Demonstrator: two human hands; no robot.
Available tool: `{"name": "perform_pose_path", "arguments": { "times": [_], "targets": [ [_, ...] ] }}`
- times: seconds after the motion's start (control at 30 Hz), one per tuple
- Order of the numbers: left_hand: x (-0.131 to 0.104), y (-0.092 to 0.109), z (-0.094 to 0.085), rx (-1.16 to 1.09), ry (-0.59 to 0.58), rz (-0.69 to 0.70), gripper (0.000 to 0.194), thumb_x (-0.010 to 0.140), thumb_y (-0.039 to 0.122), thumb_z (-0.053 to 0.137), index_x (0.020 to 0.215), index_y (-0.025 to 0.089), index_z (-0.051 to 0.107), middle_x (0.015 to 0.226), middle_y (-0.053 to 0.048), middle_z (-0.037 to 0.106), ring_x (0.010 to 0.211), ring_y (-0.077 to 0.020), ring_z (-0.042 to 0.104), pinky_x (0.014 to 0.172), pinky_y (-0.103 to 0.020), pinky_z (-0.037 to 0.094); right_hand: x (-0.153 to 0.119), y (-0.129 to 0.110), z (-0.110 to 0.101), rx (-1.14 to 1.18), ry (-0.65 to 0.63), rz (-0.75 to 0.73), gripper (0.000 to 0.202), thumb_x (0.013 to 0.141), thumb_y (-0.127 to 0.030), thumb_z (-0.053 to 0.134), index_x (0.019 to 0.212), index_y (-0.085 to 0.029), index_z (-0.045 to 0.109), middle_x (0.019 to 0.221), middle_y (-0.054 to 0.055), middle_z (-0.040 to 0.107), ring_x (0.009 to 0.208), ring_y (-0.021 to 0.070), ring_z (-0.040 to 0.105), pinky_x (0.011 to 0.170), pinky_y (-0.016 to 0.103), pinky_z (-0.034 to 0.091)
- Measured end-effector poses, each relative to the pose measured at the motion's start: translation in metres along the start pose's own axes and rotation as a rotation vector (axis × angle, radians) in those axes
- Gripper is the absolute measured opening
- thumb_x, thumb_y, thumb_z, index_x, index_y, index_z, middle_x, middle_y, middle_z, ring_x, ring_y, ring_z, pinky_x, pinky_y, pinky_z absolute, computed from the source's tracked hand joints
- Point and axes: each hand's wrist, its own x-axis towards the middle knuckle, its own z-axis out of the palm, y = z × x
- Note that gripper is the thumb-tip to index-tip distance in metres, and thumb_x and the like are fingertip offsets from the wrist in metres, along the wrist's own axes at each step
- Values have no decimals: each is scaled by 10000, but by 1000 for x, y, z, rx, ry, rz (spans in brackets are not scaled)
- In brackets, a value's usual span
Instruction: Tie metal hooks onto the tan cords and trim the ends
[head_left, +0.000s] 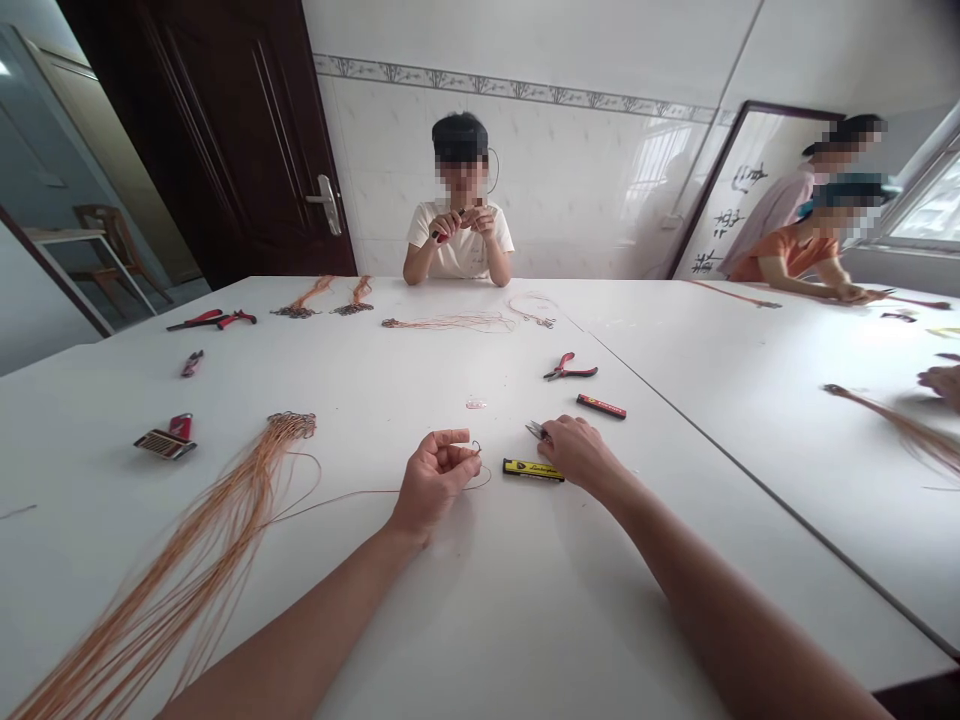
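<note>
My left hand pinches a small dark hook between thumb and fingertips, near the middle of the table. A thin orange line runs from it to the left, toward a long bundle of orange lines with a cluster of hooks at its top end. My right hand is closed round a small metal-tipped tool, its handle mostly hidden by the fingers. Just left of and below that hand lies a yellow and black case. A small clear packet lies beyond my hands.
Red-handled pliers and a red case lie beyond my right hand. At left are more pliers, a cutter and a red box. One person sits opposite; others work at right. A seam crosses the white table.
</note>
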Motion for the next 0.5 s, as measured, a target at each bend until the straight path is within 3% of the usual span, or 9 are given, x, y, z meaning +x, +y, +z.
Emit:
{"name": "perform_pose_path", "arguments": {
  "times": [0.1,0.27,0.37,0.5],
  "targets": [
    [0,0,0,-1,-12,-1,321,623,237,649,926,193,553,707,-1,582,697,-124,559,733,-306,437,4,8,7,25,-25,17,136,705,-113,466,578,-160,486,631,74,504,590,158,458,501,254,275],
    [1,-2,-1,-6,-35,-2,276,637,235,640,903,200,576,688,16,566,666,-103,539,707,-283,439,5,9,7,129,-25,-5,123,706,-109,435,655,-162,533,699,63,534,602,138,472,510,237,322],
    [2,-2,-1,-6,-27,-14,242,631,244,645,862,189,604,708,5,575,655,-103,538,677,-272,444,3,-1,2,190,2,-71,197,761,-116,383,719,-169,568,751,58,541,683,138,495,592,239,368],
    [3,-2,-2,-12,-4,-40,249,617,266,657,847,180,619,741,-10,592,659,-113,558,662,-269,441,-7,-25,-4,361,131,-176,233,827,-183,345,922,-181,558,837,55,539,736,128,495,652,237,392]
  ]
}}
